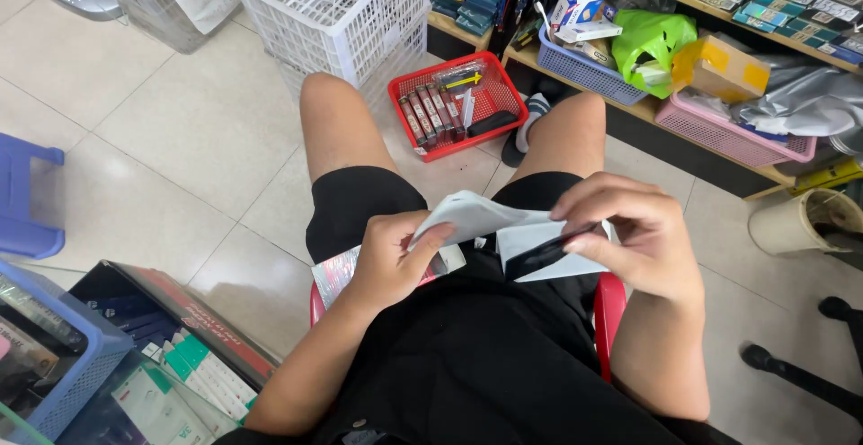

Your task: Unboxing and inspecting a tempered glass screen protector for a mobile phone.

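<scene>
Two hands work over the lap, head view only. Left hand (387,261) pinches a white pouch (476,214) at its left end, thumb on top, fingers shut on it; a small printed packet (337,271) sits under that hand on the left thigh. Right hand (629,234) is clamped w/ thumb and forefinger on a dark flat strip (550,252), which lies against the pouch's open right side, partly in front of the white flap. Pouch is held above the black shorts, between both hands, roughly level.

Judgement: to do this well, keep the left grip firm near the pouch edge so the mouth stays spread, hold the strip flat & in line w/ the opening, don't bend it.

Farther off, on the floor ahead of the knees: red basket (457,114) w/ more packed strips; white crate (334,15) behind it.
</scene>
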